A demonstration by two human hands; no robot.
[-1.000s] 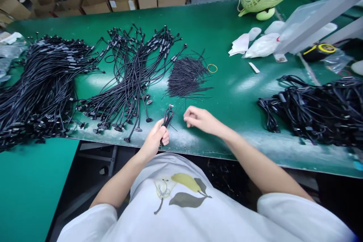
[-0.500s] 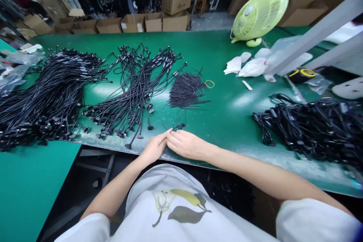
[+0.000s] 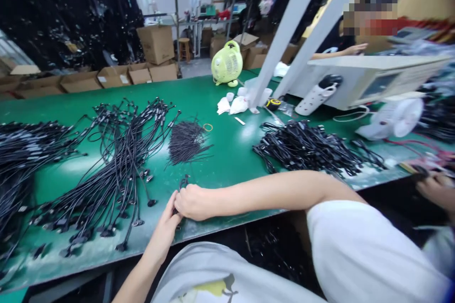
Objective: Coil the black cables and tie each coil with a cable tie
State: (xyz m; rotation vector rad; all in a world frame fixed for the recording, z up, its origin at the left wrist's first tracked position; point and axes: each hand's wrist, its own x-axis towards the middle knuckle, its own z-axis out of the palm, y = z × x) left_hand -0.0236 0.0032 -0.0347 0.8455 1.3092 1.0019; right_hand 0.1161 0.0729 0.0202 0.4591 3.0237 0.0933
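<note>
My left hand [image 3: 166,224] and my right hand [image 3: 196,201] meet at the near edge of the green table, both closed around a short black cable [image 3: 184,182]. A loop of it sticks out past the fingers; the rest is hidden in the hands. Just beyond them lies a pile of thin black ties [image 3: 186,143], with a yellow rubber band [image 3: 208,127] at its right. Left of the hands, loose black cables [image 3: 124,161] are spread with their plugs toward me. Coiled black cables [image 3: 309,147] form a heap to the right.
More straight cables [image 3: 31,151] lie at far left. A green fan [image 3: 227,64], white scraps [image 3: 239,105] and a tape measure [image 3: 273,104] stand farther back. Metal posts [image 3: 284,33] rise before a white machine [image 3: 337,80]. Another person's hand [image 3: 437,189] is at the right.
The view has swung to the right, bringing the white machine and other people into sight. My hands stay together on the cable, and my right fist is now closed more tightly over it.
</note>
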